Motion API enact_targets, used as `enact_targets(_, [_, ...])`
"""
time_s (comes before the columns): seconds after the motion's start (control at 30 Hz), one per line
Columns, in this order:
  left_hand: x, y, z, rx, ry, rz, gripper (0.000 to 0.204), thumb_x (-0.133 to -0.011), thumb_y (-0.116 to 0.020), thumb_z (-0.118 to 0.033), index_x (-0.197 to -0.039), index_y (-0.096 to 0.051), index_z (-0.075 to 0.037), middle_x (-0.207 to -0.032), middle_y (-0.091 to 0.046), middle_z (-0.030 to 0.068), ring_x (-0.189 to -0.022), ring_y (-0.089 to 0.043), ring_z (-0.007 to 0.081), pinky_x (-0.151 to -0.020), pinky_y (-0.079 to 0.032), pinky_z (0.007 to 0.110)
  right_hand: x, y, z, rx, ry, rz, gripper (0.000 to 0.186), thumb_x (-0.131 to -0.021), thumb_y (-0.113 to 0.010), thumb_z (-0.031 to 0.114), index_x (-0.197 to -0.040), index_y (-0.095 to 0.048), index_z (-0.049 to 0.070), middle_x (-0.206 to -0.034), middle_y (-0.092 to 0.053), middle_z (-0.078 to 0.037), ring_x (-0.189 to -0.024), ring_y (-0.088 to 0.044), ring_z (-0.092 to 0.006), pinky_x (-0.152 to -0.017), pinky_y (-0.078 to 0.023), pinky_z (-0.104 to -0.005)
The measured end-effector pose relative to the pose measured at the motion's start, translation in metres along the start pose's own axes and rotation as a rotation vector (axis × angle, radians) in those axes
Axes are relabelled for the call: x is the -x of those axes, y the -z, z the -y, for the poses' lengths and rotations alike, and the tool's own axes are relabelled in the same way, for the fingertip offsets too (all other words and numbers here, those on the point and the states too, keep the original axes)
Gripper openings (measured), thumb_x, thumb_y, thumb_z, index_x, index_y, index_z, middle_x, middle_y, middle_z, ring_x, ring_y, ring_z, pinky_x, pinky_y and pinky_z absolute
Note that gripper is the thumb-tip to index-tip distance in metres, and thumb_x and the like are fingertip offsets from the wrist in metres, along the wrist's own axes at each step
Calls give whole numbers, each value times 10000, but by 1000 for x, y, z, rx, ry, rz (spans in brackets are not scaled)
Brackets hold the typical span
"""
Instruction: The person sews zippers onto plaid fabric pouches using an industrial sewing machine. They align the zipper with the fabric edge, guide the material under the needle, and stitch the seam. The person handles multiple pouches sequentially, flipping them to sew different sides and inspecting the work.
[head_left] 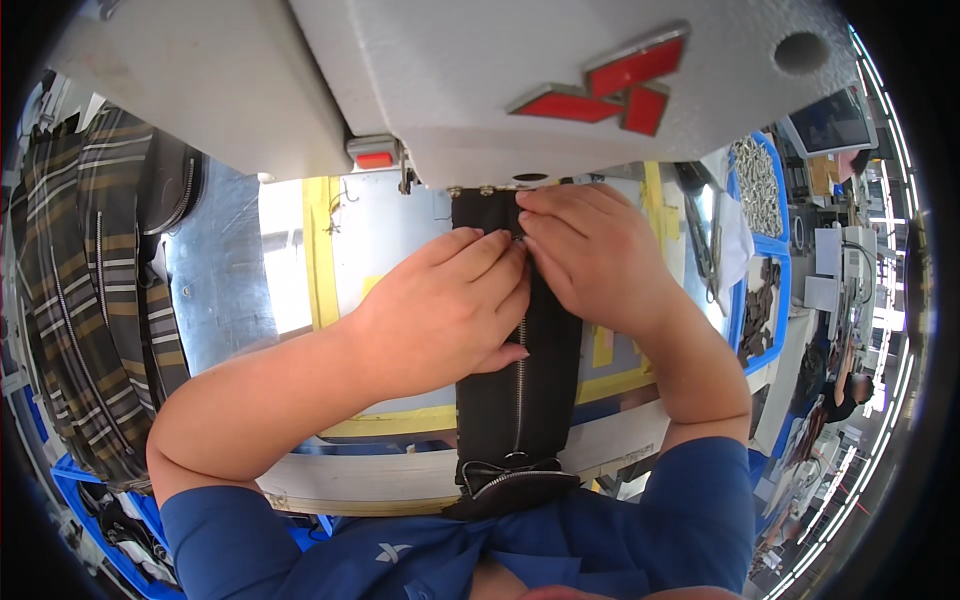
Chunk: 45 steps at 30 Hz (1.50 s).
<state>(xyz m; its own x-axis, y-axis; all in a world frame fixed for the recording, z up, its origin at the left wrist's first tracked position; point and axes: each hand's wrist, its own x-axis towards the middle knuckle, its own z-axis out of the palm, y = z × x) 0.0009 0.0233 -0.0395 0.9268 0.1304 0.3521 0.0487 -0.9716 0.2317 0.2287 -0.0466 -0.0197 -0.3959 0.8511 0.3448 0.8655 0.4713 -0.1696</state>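
Note:
A long black fabric panel [548,370] with a silver metal zipper [520,385] down its middle runs from beneath a grey sewing machine head [450,110] toward my body. My left hand [445,310] lies across the panel from the left, its fingers bent together on the zipper and the thumb lower down. From the right, my right hand [590,250] presses the panel's far end with bent, closed fingertips near the machine. Both sets of fingertips nearly meet over the zipper; what exactly they pinch is hidden. A folded end with a curved zipper [515,485] hangs at the table's near edge.
Plaid zippered bags [85,290] are heaped at the left. To the right stand a blue tray of metal pieces [785,190] and a blue tray of dark pieces [783,330]. Yellow tape [320,250] borders the work surface. A person [850,395] is far right.

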Motion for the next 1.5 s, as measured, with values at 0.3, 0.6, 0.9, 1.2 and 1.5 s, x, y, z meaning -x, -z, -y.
enact_targets(0.3, [2,4,2,43,107,-46,703,-784,-833,-514,-1213,-722,32,-1297,-699,191,-1223,-671,352,-1068,-543,457,0,3,-7,-108,-56,33,212,-836,-776,77,-1043,-755,35,-1225,-753,-81,-1106,-719,-291,-972,-571,-435])
enact_targets(0.6, [-4,6,6,42,173,7,790,-772,-838,-547,-1289,-689,32,-1409,-668,176,-1268,-641,342,-1086,-499,459,0,1,-5,-35,-45,18,147,-834,-758,90,-972,-726,54,-1202,-763,-63,-1089,-716,-270,-922,-569,-432])
enact_targets(0.9, [-4,13,4,9,226,94,825,-770,-850,-572,-1355,-671,-19,-1472,-641,113,-1264,-604,313,-1053,-475,450,6,9,-10,-181,-120,136,169,-926,-721,190,-1032,-779,72,-1215,-786,-61,-947,-755,-307,-804,-605,-447])
enact_targets(1.2, [-3,15,6,-15,224,69,824,-755,-834,-641,-1298,-697,-37,-1463,-655,78,-1168,-605,284,-961,-476,422,-8,28,-9,-236,-198,300,242,-951,-725,193,-1134,-817,64,-1246,-787,-101,-1029,-763,-333,-909,-612,-424])
enact_targets(1.5, [3,23,11,-127,330,94,798,-758,-796,-715,-1188,-715,-49,-1401,-698,96,-1074,-662,260,-893,-480,399,-34,10,-4,-239,-157,237,227,-953,-697,209,-1083,-816,66,-1239,-787,-95,-1008,-752,-342,-893,-610,-448])
